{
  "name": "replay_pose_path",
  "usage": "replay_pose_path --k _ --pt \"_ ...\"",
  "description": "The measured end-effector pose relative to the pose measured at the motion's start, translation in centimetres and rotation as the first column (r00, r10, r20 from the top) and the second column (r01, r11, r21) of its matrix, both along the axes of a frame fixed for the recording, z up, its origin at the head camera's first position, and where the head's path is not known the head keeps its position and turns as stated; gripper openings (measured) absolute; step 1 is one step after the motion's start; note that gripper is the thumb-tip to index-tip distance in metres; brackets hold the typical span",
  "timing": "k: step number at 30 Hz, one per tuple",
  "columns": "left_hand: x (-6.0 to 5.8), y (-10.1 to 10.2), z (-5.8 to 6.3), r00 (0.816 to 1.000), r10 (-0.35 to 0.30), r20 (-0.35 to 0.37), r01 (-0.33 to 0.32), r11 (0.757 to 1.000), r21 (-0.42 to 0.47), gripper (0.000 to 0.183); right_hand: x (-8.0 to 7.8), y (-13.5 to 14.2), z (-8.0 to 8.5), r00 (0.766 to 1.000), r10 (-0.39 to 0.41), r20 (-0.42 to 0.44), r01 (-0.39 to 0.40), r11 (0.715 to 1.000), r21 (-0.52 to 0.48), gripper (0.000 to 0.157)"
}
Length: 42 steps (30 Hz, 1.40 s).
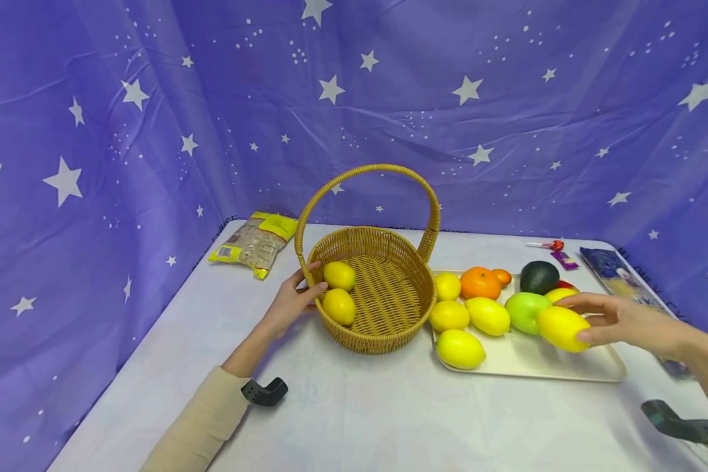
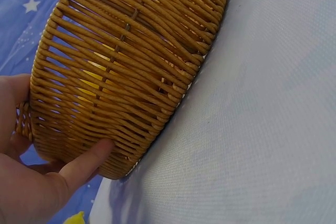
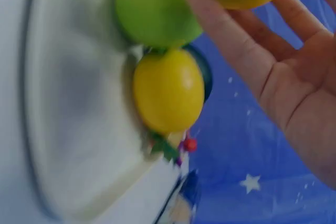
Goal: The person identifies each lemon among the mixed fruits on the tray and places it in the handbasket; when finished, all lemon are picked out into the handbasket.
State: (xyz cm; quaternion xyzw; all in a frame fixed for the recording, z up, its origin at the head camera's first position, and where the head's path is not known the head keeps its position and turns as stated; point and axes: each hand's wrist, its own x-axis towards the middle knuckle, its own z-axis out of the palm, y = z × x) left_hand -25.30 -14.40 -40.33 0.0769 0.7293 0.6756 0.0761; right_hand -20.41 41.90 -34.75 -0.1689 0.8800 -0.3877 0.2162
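Note:
A woven wicker basket (image 1: 377, 344) with a tall hooped handle stands mid-table, two lemons (image 1: 339, 307) lying at its left inside. My left hand (image 1: 292, 298) grips its left rim, fingers over the edge; in the left wrist view the thumb (image 2: 86, 163) presses the outer weave. My right hand (image 1: 637, 321) holds a lemon (image 1: 562, 329) just over the right part of a cream tray (image 1: 537, 360). Beside that lemon sits a green apple-like fruit (image 1: 525, 313), also visible in the right wrist view. Several more lemons (image 1: 460, 349) lie at the tray's left end.
Also on the tray are an orange (image 1: 480, 283), a small orange fruit (image 1: 502, 277) and a dark green fruit (image 1: 539, 278). Behind it lie a lollipop (image 1: 557, 245) and purple wrapper (image 1: 564, 260). A dark packet (image 1: 619, 272) is at right, a yellow-ended bag (image 1: 256, 241) back left.

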Motion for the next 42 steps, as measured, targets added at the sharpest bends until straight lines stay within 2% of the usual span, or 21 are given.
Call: replay_pose_path --k 6,10,13,18,23,29,36,42 --pt "0.1 -0.2 -0.2 1.000 0.010 0.004 -0.010 1.000 -0.016 0.061 -1.4 -4.9 2.2 0.991 -0.036 -0.127 0.015 0.987 -0.163 0.048" --pt "0.2 -0.2 -0.3 1.000 0.015 0.004 -0.015 1.000 -0.014 0.061 -2.8 -9.3 3.6 0.993 -0.043 -0.110 0.015 0.969 -0.245 0.049" --pt "0.2 -0.3 -0.3 1.000 0.013 0.002 -0.013 1.000 -0.016 0.061 -3.9 -12.5 4.6 0.994 -0.046 -0.104 0.019 0.970 -0.244 0.054" --pt "0.1 -0.3 -0.4 1.000 0.013 -0.002 -0.013 0.999 -0.038 0.060 -6.3 -17.2 5.7 0.993 0.006 -0.122 -0.038 0.964 -0.264 0.059" --pt "-0.1 -0.2 -0.6 1.000 0.010 0.001 -0.010 0.999 -0.045 0.060 -8.9 -21.0 5.8 0.995 0.048 -0.091 -0.074 0.948 -0.308 0.060" --pt "0.0 0.0 -0.4 1.000 0.017 0.002 -0.017 0.998 -0.056 0.060 -11.7 -24.6 5.4 0.995 0.079 -0.069 -0.096 0.945 -0.312 0.060" --pt "0.0 0.1 -0.1 1.000 0.010 -0.019 -0.011 0.999 -0.051 0.061 -13.6 -28.3 5.1 0.995 0.085 -0.061 -0.099 0.956 -0.277 0.061" --pt "0.0 0.1 -0.1 1.000 0.014 -0.012 -0.014 0.999 -0.044 0.061 -14.8 -30.6 4.5 0.997 0.073 -0.003 -0.071 0.955 -0.287 0.057"
